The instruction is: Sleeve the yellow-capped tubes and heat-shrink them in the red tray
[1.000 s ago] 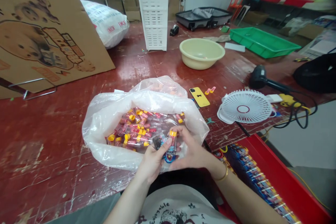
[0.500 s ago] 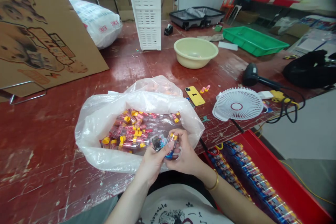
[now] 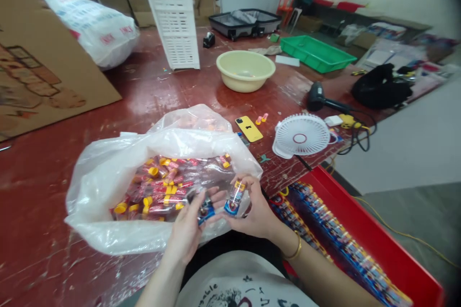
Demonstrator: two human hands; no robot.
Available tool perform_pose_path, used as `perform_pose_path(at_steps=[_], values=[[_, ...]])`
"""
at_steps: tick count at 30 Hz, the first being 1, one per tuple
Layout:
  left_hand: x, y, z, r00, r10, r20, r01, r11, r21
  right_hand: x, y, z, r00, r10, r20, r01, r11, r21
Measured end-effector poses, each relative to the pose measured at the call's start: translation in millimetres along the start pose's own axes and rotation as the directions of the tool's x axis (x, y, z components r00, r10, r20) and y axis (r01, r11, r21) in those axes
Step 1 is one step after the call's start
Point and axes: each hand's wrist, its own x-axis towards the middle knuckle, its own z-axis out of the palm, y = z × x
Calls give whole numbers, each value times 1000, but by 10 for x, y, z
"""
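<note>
My right hand [image 3: 256,213] pinches a small clear tube [image 3: 235,198] with a yellow end and a blue printed wrap around it. In my left hand [image 3: 187,228] are dark blue printed wraps [image 3: 205,211], held under the thumb with the fingers stretched behind; how many I cannot tell. Both hands are over the near right edge of a white plastic bag [image 3: 97,230]. Inside the open bag lie many tubes [image 3: 169,187] with pink contents and yellow caps. The two hands are close together, and the tube is apart from the left thumb.
A red tray [image 3: 389,244] at the lower right holds rows of wrapped tubes. On the red table [image 3: 39,192] are a yellow phone [image 3: 248,128], a white fan [image 3: 301,135], a cream basin [image 3: 245,72], a black hair dryer [image 3: 317,97] and a green tray [image 3: 317,53]. A cardboard box [image 3: 54,72] stands left.
My hands have drawn apart; the right one now holds the wrapped tube upright, away from the left. The view has turned right, so table things sit further left.
</note>
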Motion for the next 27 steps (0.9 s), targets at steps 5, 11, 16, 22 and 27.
perform_pose_path(at_steps=[5,11,16,22,27], values=[[2,-72,141,986,53,156,-81,980,179,-73,-58,-106,998,43,54,-45,998,47],[-28,-136,205,963,82,256,-148,957,250,-94,-95,-50,998,26,60,-27,1000,15],[-11,-151,167,972,67,227,-122,964,238,-102,-118,9,998,15,63,-17,999,29],[28,-89,62,998,18,56,-25,991,131,-300,200,-522,963,1,-269,-37,991,-128],[130,-54,-108,1000,20,-17,-16,977,214,-1045,965,-1621,703,244,-668,-662,567,-490]])
